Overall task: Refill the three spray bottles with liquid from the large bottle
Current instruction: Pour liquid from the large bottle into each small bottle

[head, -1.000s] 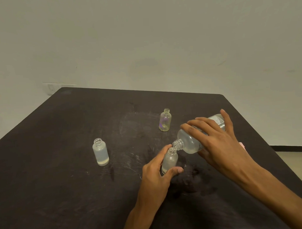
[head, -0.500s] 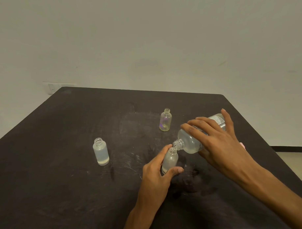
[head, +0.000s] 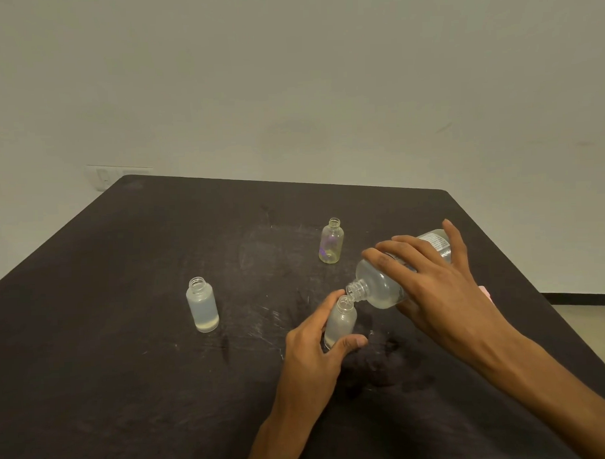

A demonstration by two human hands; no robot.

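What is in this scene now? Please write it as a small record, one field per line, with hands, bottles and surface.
surface: dark table, scuffed
left hand: left hand grips the small bottle, upright, open neck
right hand: right hand holds the large bottle, tilted, its mouth at the small bottle's neck
frosted bottle: stands alone at left, uncapped, a little liquid at the bottom
clear bottle: stands farther back, uncapped, purple tint inside
caps or spray heads: none visible
pink thing: behind right wrist, unclear
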